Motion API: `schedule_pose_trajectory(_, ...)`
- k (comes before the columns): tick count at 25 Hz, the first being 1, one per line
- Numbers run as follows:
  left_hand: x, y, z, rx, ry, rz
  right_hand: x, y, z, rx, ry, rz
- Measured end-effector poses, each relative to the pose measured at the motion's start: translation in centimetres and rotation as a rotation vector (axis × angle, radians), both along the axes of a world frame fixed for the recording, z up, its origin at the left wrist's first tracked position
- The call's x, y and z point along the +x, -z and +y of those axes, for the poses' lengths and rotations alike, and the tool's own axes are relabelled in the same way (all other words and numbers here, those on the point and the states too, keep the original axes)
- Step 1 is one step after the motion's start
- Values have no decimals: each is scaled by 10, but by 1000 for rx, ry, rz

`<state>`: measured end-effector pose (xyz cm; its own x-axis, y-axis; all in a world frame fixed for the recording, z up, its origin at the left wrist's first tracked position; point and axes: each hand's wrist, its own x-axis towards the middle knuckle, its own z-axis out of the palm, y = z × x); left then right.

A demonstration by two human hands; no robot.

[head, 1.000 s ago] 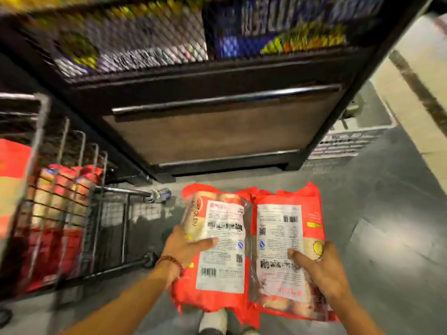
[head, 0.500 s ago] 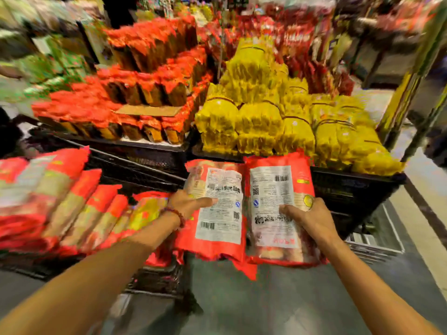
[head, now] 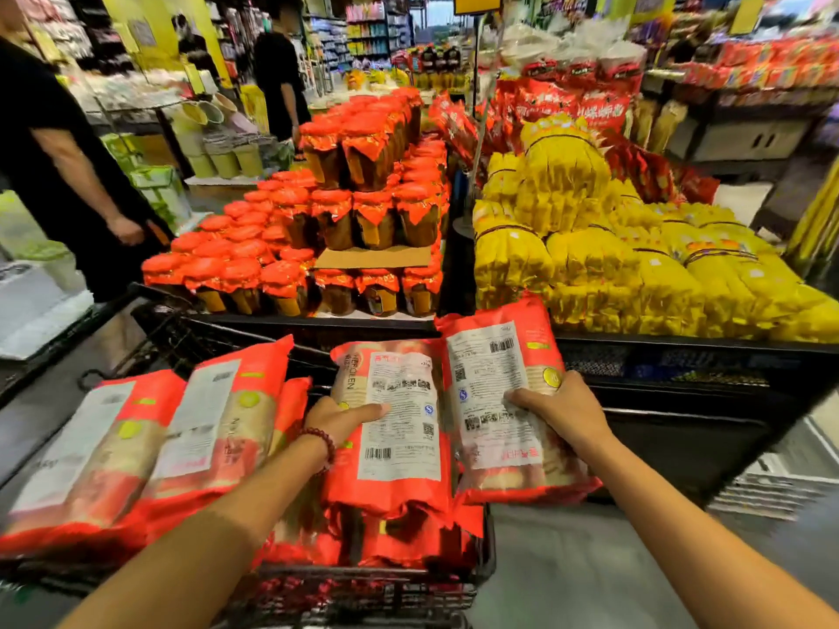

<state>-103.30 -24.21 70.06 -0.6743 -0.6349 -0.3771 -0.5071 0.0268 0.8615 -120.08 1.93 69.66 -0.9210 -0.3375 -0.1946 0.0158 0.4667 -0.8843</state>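
A crowded shop aisle fills the view, with goods piled on a low black display bin (head: 681, 401) that runs across the middle. At 12 o'clock from the hands stands a stepped stack of red-topped jars (head: 336, 211), with a cardboard sheet (head: 372, 256) lying between two of its tiers. At 1 o'clock lie bundles of yellow packs (head: 590, 247), just beside the jars. A person in black (head: 54, 152) stands at 10 o'clock, near the bin's left end.

A wire cart (head: 363, 583) sits at 6 to 8 o'clock, loaded with red packets (head: 150, 447) that lean with their white labels up.

The left hand (head: 338, 417), with a bead bracelet (head: 324, 442) on its wrist, grips the left packet (head: 399, 429). Its thumb lies across the white label and its fingers are hidden behind the left edge. The right hand (head: 563, 408) grips the right packet (head: 495, 401) in the same way, thumb on the label and fingers curled round the right edge.

The two packets are held side by side with their labels towards the camera and their inner edges touching. The left one hangs over the cart's right end, above the packets stacked there. The right one sits a little higher, at 3 o'clock from its neighbour, past the cart's rim and in front of the black bin.
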Motion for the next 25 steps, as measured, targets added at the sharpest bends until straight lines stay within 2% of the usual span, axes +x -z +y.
schedule_pose_trajectory(3,-3,31,-16,-18,65,-73,9,12,-4,27,131,-36)
schedule_pose_trajectory(7,-21,75,-10,53,125,-152,16,19,16,12,265,-92)
schedule_pose_trajectory(10,-36,109,8,78,199,-129,8,25,31,14,335,-126)
schedule_pose_trajectory(13,-39,125,18,-58,290,-95,5,23,37,-7,359,-119)
schedule_pose_trajectory(17,-37,135,6,-154,408,-249,4,13,40,-25,354,-73)
schedule_pose_trajectory(19,-32,106,3,-361,549,-383,2,1,44,-31,350,-55)
schedule_pose_trajectory(21,-38,65,-6,-703,607,-461,1,-14,44,-39,335,-30)
schedule_pose_trajectory(23,-50,6,-23,-1064,615,-363,6,-29,37,-99,292,-14)
schedule_pose_trajectory(25,-61,-53,-51,-1326,561,-203,15,-34,17,-101,265,-40)
